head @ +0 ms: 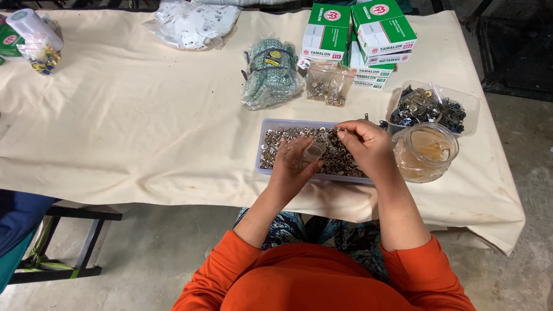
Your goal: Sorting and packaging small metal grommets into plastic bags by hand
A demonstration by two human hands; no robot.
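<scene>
Hands over shallow tray (262, 151) of small metal snap fasteners (340, 156), centre of the frame, on cloth-covered counter (144, 126). Left hand (294, 164) curled around a small clear bag (314, 152); right hand (368, 144) fingers (344, 133) pinched, apparently on one fastener. Clear jar (425, 152) just right; green-and-white boxes (360, 43) above.

Stack of green-and-white rectangular cartons (360, 43) with red round emblems at far edge of tabletop (132, 121), right of middle. Small clear bags (328, 85) of metal bits just in front, touching stack. Green-patterned clear bag (271, 72) left of those. Crumpled clear bag (193, 24) of white pieces at far edge, middle. Green-white carton (8, 39) and clear wrapped bundle (36, 40) at far left corner.
</scene>
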